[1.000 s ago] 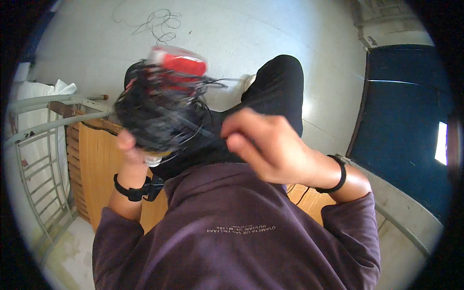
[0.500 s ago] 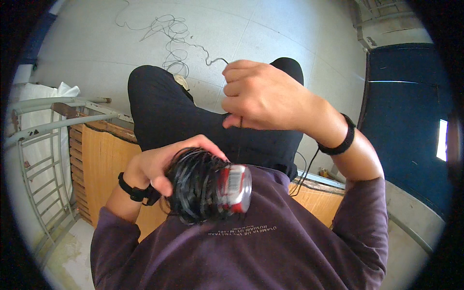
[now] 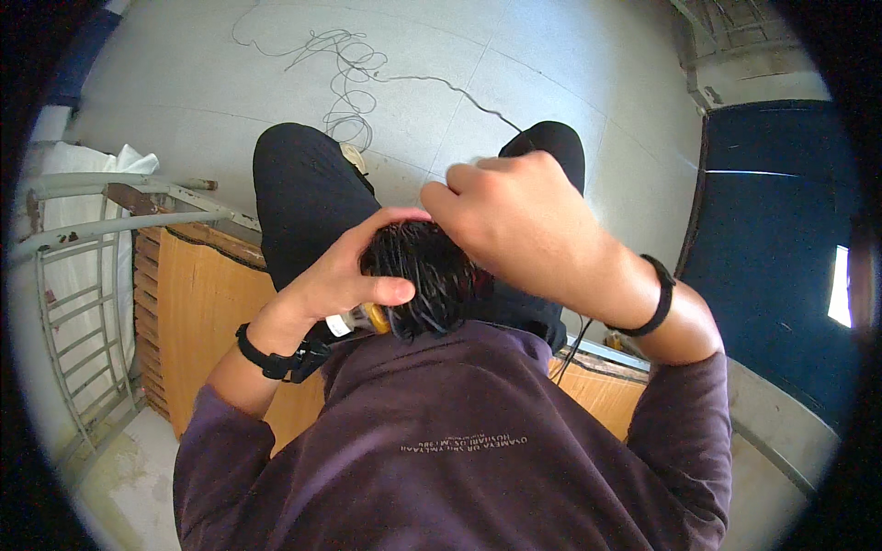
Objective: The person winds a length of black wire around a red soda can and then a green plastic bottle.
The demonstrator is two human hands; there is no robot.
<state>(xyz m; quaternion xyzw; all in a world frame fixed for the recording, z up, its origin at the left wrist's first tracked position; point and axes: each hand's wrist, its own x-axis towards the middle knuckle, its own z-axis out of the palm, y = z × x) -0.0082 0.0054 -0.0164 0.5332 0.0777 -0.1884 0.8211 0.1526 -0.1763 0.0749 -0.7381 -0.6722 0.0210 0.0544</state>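
A thick bundle of black cord (image 3: 423,289), wound around a core, sits in front of my lap. My left hand (image 3: 335,275) is wrapped round it from the left, thumb on the near side and fingers over the far side. At its left end a yellow and white piece (image 3: 375,317) pokes out under my thumb. The red can seen earlier at the right end is almost wholly hidden. My right hand (image 3: 524,216) is closed close to the bundle's upper right, its fingertips turned away. Loose black cord (image 3: 459,90) runs from the floor toward it.
Tangled loops of the cord (image 3: 354,69) lie on the pale tiled floor (image 3: 551,55). I sit with knees apart on a wooden-board bed (image 3: 207,321) with a metal rail frame (image 3: 129,225) at left. A dark blue panel (image 3: 763,239) stands at right.
The bundle has moved up and away from my chest and turned, so the can end is hidden. My right hand came down beside it, and the floor cord shifted right.
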